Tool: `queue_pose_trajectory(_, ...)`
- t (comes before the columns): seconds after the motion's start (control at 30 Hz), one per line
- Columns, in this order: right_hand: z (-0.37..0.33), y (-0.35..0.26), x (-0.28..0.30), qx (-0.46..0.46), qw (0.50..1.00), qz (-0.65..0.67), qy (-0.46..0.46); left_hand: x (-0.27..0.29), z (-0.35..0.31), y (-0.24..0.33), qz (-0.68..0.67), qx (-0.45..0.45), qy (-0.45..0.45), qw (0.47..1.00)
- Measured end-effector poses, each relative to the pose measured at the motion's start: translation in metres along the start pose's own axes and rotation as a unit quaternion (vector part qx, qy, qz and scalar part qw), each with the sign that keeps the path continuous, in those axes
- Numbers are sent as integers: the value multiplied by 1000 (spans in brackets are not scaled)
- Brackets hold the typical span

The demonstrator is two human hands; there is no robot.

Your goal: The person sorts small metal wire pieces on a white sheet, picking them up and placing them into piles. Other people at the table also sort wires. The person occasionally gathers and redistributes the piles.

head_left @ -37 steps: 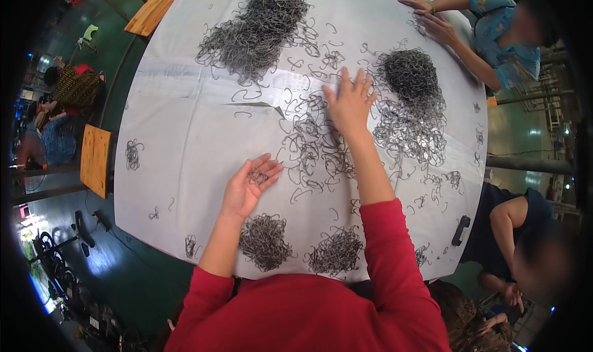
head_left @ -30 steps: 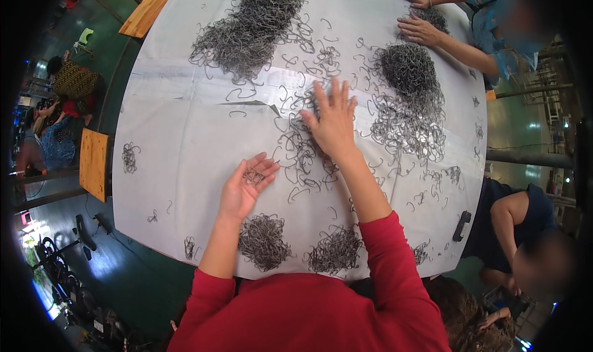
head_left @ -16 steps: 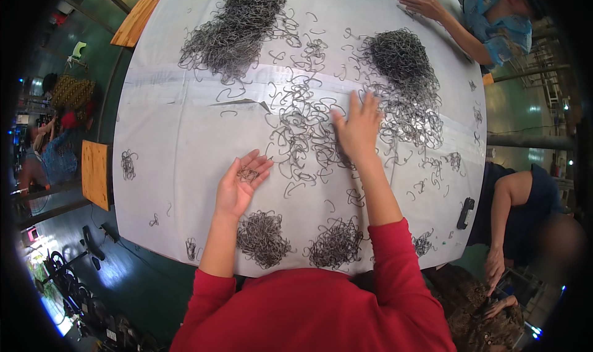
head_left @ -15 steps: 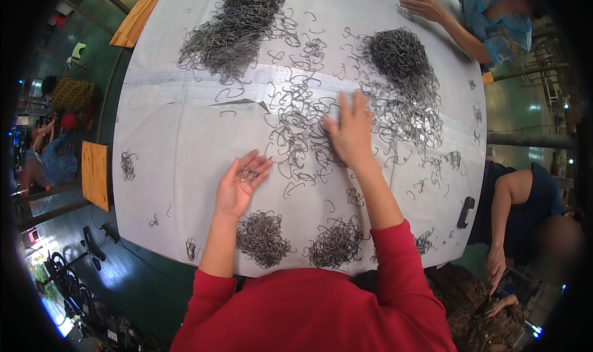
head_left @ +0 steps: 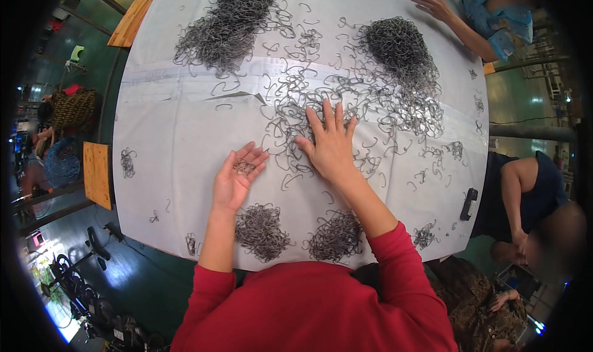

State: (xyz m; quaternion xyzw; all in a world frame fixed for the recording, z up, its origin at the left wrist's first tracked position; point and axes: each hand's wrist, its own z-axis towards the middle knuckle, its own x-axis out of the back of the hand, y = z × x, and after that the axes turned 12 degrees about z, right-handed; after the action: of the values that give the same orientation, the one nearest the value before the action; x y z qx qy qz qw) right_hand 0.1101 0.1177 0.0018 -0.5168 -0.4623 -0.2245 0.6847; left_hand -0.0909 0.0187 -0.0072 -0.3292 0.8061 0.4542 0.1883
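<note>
My left hand (head_left: pixel 230 188) is palm up with its fingers loosely curled, and a few thin curved wire hooks (head_left: pixel 244 166) lie in it. Palm down, my right hand (head_left: pixel 333 151) has its fingers spread over scattered dark wire hooks (head_left: pixel 287 129) near the middle of the table. Whether anything lies under that palm is hidden. Close to me are two small heaps of the same hooks, the left heap (head_left: pixel 262 233) by my left forearm and the right heap (head_left: pixel 334 237) by my right forearm.
The white-covered table (head_left: pixel 160 185) carries big hook piles at far left (head_left: pixel 231 27) and far right (head_left: pixel 398 49). A black object (head_left: pixel 469 204) lies at the right edge. A co-worker's hand (head_left: pixel 432 4) is at the far right corner; other people sit along the right side.
My right hand has moved left and a little nearer, and its fingers now show spread out. Scattered hooks have shifted around it. My left hand stays nearly in place with hooks in its palm.
</note>
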Motion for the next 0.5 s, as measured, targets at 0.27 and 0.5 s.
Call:
queue_pose_trajectory(0.27,34,61,19,-28,996,-49,76,-1,0,1,-4,-1,10,1000)
queue_pose_trajectory(0.5,-7,89,39,-150,984,-88,31,3,-1,-1,-7,-3,3,1000)
